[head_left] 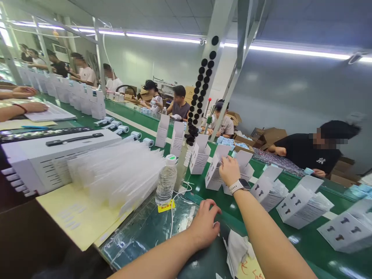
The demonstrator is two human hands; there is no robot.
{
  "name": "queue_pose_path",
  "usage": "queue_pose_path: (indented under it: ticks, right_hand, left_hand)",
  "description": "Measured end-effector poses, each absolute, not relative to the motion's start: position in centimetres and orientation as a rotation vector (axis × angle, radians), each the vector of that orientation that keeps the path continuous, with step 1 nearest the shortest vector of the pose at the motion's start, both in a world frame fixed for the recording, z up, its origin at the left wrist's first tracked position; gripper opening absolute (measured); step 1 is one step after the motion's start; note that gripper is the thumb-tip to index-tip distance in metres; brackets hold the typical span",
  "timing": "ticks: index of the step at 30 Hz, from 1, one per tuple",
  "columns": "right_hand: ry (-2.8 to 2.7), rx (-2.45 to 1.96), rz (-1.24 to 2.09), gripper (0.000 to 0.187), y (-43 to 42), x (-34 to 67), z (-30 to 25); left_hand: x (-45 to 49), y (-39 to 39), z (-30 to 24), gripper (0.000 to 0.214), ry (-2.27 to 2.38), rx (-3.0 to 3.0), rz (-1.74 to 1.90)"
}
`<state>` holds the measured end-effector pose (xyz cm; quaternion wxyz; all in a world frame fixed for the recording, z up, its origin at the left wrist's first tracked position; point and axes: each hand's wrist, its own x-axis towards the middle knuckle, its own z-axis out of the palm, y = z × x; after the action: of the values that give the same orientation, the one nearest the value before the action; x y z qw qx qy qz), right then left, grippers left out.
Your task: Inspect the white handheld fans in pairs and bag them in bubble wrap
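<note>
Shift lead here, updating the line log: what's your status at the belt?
Right hand at a white carton, on the green belt. Left hand empty, above a clear plastic sheet. Water bottle stands just beyond it.

A white emblem (pixel 320 160), seemingly "NY", is seen on the black T-shirt (pixel 308 155) of a co-worker. Dark characters are printed on the yellow sticker (pixel 166 205) of the plastic water bottle (pixel 166 182), but they are too small to be read. Red handwriting on the yellow paper (pixel 247 269) and the small print on the white cartons (pixel 302 207) cannot be read either.
</note>
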<state>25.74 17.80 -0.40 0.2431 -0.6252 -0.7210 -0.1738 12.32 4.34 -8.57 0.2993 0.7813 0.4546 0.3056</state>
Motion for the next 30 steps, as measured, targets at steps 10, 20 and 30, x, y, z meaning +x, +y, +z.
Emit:
queue_pose_path:
  ticks: [10, 20, 30]
  right_hand:
    - [-1.975, -1.671, -0.363, 0.032, 8.0, 25.8, -3.7]
    - [-1.876, -1.801, -0.103, 0.023, 0.5, 29.7, -10.1]
    - [-1.941, -1.774, 0.049, 0.032, 0.9, 29.9, -11.6]
  left_hand:
    - [12.0, 6.6, -9.0, 0.026, 1.186, 2.291, 0.874]
    - [11.4, 7.1, -12.3, 0.023, 0.914, 2.462, 0.598]
    - [11.2, 5.3, -7.8, 0.024, 0.963, 2.332, 0.347]
